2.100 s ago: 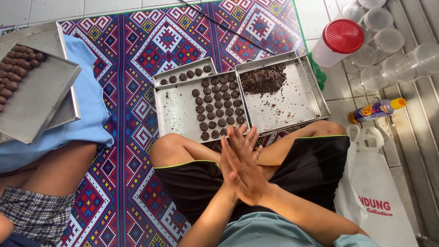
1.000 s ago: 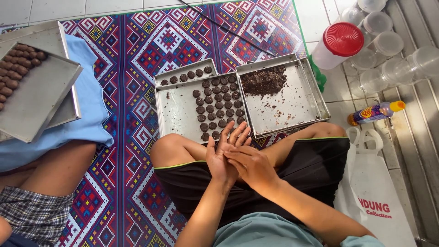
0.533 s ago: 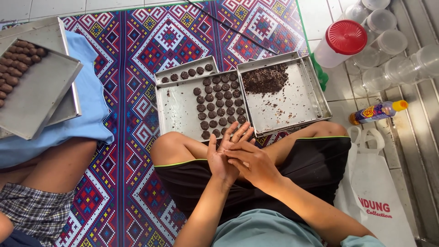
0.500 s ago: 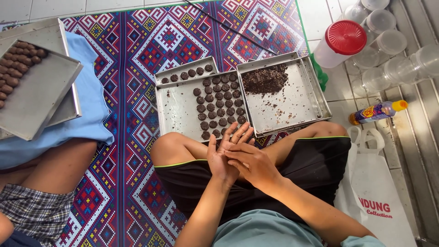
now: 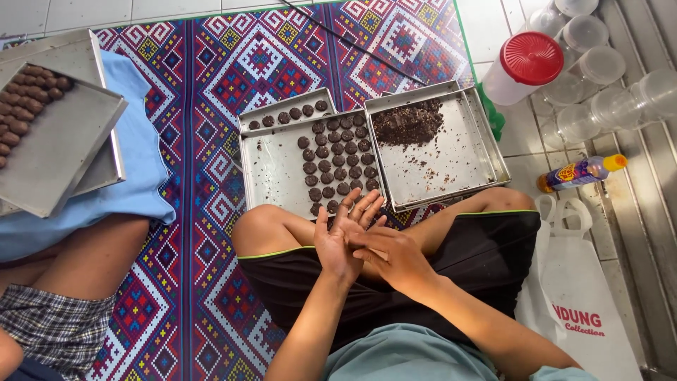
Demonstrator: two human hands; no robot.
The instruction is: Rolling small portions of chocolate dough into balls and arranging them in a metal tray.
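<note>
- While the person sits cross-legged on the patterned mat [image 5: 211,85], the left hand [image 5: 338,236] lies palm up with fingers spread, and the right hand [image 5: 395,257] presses fingers flat across that palm; whether anything sits between them cannot be told.
- Two metal trays lie edge to edge just beyond the knees: the left tray [image 5: 271,166] holds about thirty dark round pieces [image 5: 331,159] in rows.
- Right of the left tray, the right tray [image 5: 458,152] carries one heap of dark crumbs [image 5: 409,123] at its far side.
- Far left of the left tray, two more stacked trays [image 5: 63,152] rest on a blue cloth [image 5: 141,169]; their brown pieces are cut off by the frame.
- Far right of it stand one red-lidded jar [image 5: 525,67], several clear tubs [image 5: 599,77], one yellow-capped purple bottle [image 5: 582,171] and one white bag [image 5: 585,296] with red lettering.
- Another person's knee [image 5: 84,261] shows at bottom left.
</note>
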